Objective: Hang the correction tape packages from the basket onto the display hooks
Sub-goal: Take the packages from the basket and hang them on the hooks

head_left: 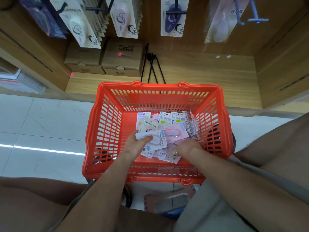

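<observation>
- Packages lie in a loose pile on the floor of the red basket, partly hidden under both hands.
- Left hand grips one white package, thumb across its face.
- Right hand reaches knuckles-up into the pile; its fingers are hidden, so I cannot tell its grasp.
- Beyond the basket, brown boxes sit on the wooden shelf.
- Farthest, hooks carry hanging packs, their tops cut off.
</observation>
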Motion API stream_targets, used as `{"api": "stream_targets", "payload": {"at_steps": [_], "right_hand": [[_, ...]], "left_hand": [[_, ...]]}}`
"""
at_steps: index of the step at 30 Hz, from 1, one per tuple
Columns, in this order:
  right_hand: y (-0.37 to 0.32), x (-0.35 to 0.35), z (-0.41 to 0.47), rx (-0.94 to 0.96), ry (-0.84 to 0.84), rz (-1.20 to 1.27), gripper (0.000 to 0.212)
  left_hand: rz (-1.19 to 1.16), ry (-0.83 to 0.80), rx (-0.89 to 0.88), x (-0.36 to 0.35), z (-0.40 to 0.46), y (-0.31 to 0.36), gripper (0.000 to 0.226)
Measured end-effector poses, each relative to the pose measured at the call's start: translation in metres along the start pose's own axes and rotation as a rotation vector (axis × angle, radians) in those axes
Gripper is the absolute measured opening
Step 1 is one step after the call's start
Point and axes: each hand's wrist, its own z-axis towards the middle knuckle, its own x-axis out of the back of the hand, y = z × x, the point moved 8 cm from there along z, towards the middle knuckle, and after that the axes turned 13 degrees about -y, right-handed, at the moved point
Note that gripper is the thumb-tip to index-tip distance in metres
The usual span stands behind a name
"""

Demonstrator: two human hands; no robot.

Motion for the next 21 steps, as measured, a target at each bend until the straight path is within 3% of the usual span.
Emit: {"api": "stream_targets", "payload": {"at_steps": [4, 7, 14, 21], "right_hand": [[0.026, 0.000, -0.004, -0.012, 0.019, 0.116, 0.051], [0.050, 0.001, -0.006, 0.004, 0.009, 0.310, 0.035], [0.055, 0.039, -0.021, 0.182, 0.107, 0.597, 0.026], [0.048, 0.037, -0.027, 0.344, 0.007, 1.204, 0.017]], "left_hand": [[0.019, 0.024, 0.016, 0.002, 0.000, -0.004, 0.025], [0.036, 0.029, 0.017, 0.004, 0.000, -0.005, 0.025], [0.092, 0.066, -0.016, 0.006, -0.001, 0.003, 0.028], [0.073, 0.066, -0.044, 0.002, -0.004, 0.009, 0.030]]}}
